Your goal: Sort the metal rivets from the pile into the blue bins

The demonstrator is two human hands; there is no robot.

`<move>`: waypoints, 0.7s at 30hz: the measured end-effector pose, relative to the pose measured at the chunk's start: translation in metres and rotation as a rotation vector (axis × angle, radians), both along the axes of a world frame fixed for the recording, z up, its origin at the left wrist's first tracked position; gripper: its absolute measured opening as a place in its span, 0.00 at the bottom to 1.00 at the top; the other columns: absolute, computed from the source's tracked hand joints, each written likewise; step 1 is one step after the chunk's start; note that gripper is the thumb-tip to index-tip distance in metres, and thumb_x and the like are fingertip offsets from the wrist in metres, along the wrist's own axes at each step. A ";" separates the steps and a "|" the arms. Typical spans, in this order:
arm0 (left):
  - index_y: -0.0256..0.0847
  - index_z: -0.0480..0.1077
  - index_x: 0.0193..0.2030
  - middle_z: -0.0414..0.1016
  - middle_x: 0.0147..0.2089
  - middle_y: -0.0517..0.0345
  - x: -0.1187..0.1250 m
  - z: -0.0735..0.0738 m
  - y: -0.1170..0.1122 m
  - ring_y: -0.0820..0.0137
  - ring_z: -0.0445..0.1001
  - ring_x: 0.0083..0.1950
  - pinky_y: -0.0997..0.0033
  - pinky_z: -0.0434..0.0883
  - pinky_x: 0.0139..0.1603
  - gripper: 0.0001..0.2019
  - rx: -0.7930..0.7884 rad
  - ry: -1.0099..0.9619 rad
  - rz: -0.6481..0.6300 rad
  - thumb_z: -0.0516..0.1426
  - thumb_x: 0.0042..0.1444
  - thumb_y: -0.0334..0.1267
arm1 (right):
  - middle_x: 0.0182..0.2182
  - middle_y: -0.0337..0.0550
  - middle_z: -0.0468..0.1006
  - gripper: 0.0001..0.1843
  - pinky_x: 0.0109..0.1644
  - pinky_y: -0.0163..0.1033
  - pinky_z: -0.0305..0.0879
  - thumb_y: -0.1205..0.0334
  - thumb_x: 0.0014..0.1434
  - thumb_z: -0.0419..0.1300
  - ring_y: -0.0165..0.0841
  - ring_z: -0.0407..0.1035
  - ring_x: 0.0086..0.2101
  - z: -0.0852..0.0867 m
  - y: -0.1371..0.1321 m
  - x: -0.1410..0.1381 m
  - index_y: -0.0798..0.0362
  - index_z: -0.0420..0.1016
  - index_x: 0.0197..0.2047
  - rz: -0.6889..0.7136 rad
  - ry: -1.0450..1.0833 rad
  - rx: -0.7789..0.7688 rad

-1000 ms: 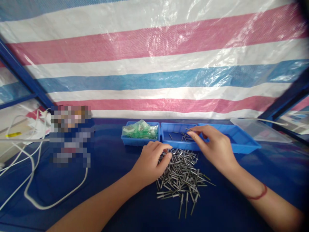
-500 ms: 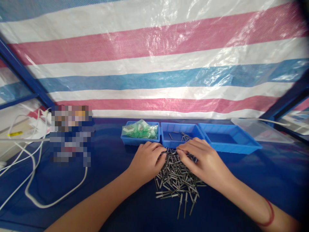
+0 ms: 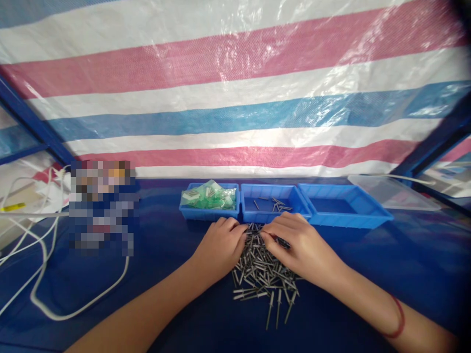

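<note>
Left hand (image 3: 221, 246) and right hand (image 3: 301, 242) curl over rivets (image 3: 259, 267) heaped between them (cannot tell whether they grasp any); careless sweeping could scatter loose rivets.

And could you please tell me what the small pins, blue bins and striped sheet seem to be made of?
Small pins: probably bare metal, grey with a dull shine.
Blue bins: likely moulded plastic, smooth, judging by ribbed walls and even colour.
Striped sheet: seemingly woven plastic, glossy, given its fine weave texture and bright glare.

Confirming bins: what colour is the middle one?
The middle bin is blue, clearest in the head view.
</note>
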State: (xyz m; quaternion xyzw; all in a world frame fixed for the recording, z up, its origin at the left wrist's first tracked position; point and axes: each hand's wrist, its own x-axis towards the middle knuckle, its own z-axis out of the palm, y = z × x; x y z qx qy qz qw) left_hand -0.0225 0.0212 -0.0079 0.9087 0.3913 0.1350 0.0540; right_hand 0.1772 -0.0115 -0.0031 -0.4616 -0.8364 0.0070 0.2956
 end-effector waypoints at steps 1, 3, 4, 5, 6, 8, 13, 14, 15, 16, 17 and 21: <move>0.39 0.70 0.50 0.71 0.44 0.50 0.000 -0.001 0.001 0.63 0.69 0.44 0.62 0.67 0.46 0.14 0.000 -0.003 -0.003 0.45 0.66 0.35 | 0.26 0.40 0.75 0.13 0.39 0.41 0.55 0.64 0.63 0.52 0.33 0.66 0.31 0.000 0.000 0.000 0.53 0.75 0.31 0.000 0.001 -0.006; 0.38 0.70 0.47 0.70 0.43 0.50 -0.001 -0.002 0.002 0.64 0.69 0.44 0.62 0.67 0.47 0.13 -0.009 -0.025 -0.015 0.46 0.65 0.34 | 0.26 0.40 0.75 0.13 0.39 0.41 0.55 0.63 0.63 0.52 0.33 0.66 0.31 -0.001 0.000 -0.001 0.53 0.74 0.30 -0.002 0.005 -0.016; 0.37 0.70 0.46 0.70 0.43 0.50 -0.002 -0.002 0.002 0.64 0.69 0.45 0.62 0.68 0.48 0.13 -0.015 -0.045 -0.019 0.46 0.65 0.34 | 0.26 0.40 0.75 0.13 0.39 0.40 0.55 0.64 0.63 0.52 0.33 0.66 0.31 -0.001 0.000 -0.001 0.53 0.74 0.30 -0.004 0.006 -0.022; 0.37 0.70 0.46 0.69 0.44 0.50 -0.002 -0.002 0.002 0.64 0.70 0.45 0.63 0.68 0.49 0.12 -0.022 -0.066 -0.020 0.47 0.64 0.33 | 0.26 0.40 0.75 0.12 0.39 0.40 0.54 0.64 0.63 0.52 0.33 0.66 0.31 -0.001 0.001 -0.002 0.53 0.74 0.30 -0.005 0.007 -0.029; 0.37 0.69 0.47 0.69 0.45 0.49 -0.003 -0.002 0.003 0.64 0.70 0.46 0.63 0.68 0.50 0.11 -0.027 -0.084 -0.019 0.48 0.64 0.34 | 0.26 0.40 0.75 0.12 0.39 0.41 0.54 0.63 0.63 0.53 0.33 0.66 0.31 -0.001 0.001 -0.002 0.53 0.74 0.30 -0.007 0.007 -0.037; 0.37 0.68 0.51 0.69 0.47 0.49 -0.003 -0.002 0.002 0.63 0.70 0.48 0.62 0.68 0.51 0.12 -0.030 -0.102 -0.011 0.49 0.63 0.34 | 0.26 0.40 0.75 0.12 0.39 0.41 0.54 0.64 0.63 0.53 0.33 0.66 0.31 -0.001 0.001 -0.003 0.53 0.74 0.30 -0.011 0.003 -0.052; 0.38 0.66 0.55 0.73 0.49 0.49 -0.003 -0.004 0.003 0.60 0.70 0.50 0.57 0.67 0.52 0.15 -0.047 -0.078 0.002 0.50 0.62 0.34 | 0.26 0.40 0.74 0.12 0.38 0.40 0.54 0.64 0.63 0.53 0.33 0.66 0.31 -0.002 0.000 -0.004 0.53 0.75 0.30 -0.013 -0.017 -0.068; 0.39 0.66 0.54 0.73 0.48 0.50 -0.002 -0.004 0.004 0.60 0.71 0.49 0.58 0.68 0.51 0.15 -0.059 -0.084 0.001 0.50 0.62 0.34 | 0.26 0.40 0.74 0.12 0.38 0.40 0.54 0.64 0.63 0.53 0.32 0.66 0.31 -0.003 0.001 -0.004 0.53 0.75 0.30 -0.013 -0.022 -0.071; 0.39 0.67 0.54 0.74 0.47 0.51 -0.002 -0.004 0.004 0.61 0.71 0.48 0.59 0.68 0.50 0.15 -0.074 -0.096 -0.003 0.50 0.62 0.33 | 0.26 0.40 0.75 0.12 0.38 0.40 0.54 0.64 0.63 0.53 0.32 0.66 0.31 -0.003 0.001 -0.004 0.53 0.75 0.30 -0.012 -0.025 -0.072; 0.40 0.67 0.54 0.74 0.47 0.52 -0.002 -0.004 0.005 0.62 0.71 0.48 0.60 0.68 0.50 0.15 -0.088 -0.110 -0.010 0.50 0.61 0.33 | 0.26 0.40 0.75 0.12 0.38 0.40 0.54 0.64 0.63 0.53 0.32 0.66 0.31 -0.003 0.001 -0.004 0.53 0.75 0.31 -0.011 -0.028 -0.075; 0.39 0.67 0.54 0.73 0.47 0.52 -0.003 -0.003 0.005 0.63 0.71 0.48 0.61 0.68 0.50 0.15 -0.097 -0.123 -0.018 0.51 0.61 0.33 | 0.26 0.40 0.75 0.11 0.38 0.41 0.54 0.64 0.62 0.53 0.32 0.66 0.31 -0.004 0.002 -0.003 0.53 0.75 0.30 -0.009 -0.029 -0.075; 0.39 0.68 0.53 0.72 0.49 0.51 -0.008 0.008 0.006 0.63 0.70 0.49 0.62 0.68 0.53 0.16 -0.070 -0.076 -0.037 0.52 0.58 0.30 | 0.26 0.40 0.75 0.11 0.38 0.41 0.54 0.64 0.62 0.54 0.32 0.66 0.31 -0.004 0.002 -0.002 0.52 0.75 0.30 -0.006 -0.031 -0.059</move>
